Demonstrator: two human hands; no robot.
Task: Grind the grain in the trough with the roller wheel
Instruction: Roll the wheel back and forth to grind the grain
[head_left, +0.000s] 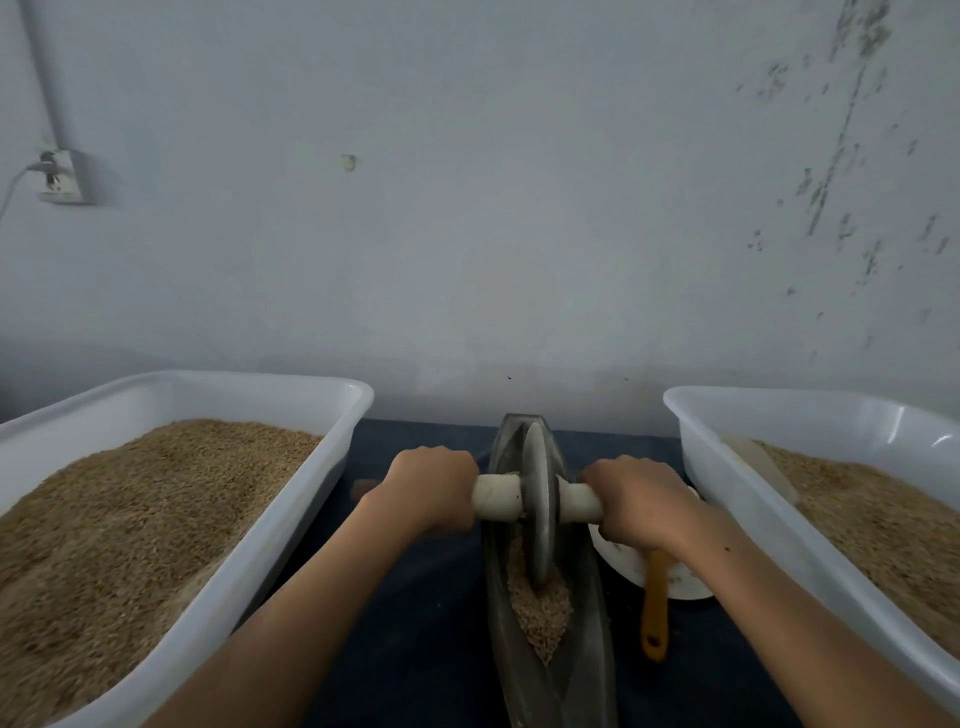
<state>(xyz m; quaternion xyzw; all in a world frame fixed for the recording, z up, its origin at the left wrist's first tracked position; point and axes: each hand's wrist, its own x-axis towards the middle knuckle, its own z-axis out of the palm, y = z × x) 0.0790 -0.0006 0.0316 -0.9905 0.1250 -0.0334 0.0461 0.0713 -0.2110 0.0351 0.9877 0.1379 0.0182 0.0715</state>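
Grip: While the wheel stands in the trough, both hands are wrapped tight on its axle — the left hand (435, 486) curled round the left stub of the white handle (497, 498), the right hand (640, 501) curled round the right stub.
Roller wheel: the grey metal disc (538, 501) stands upright on its edge, set toward the far half of the trough, its lower rim down in the grain.
Trough: a long, narrow, boat-shaped metal trough (582, 670) runs away from the camera between the two forearms, on a dark blue cloth (415, 613).
Grain: a tan heap (540, 613) lies in the near half of the channel, just this side of the wheel and touching it.
Left tub: a white plastic tub (291, 499), heaped with brown grain, well filled.
Right tub: a second white tub (737, 499), also holding grain — a pale scoop-like piece leans at its near wall.
Beside the trough: a white dish (623, 564) under the right wrist, with a yellow-orange handle (655, 608) lying across it.
Backdrop: pale wall, a socket (60, 179) at far left.
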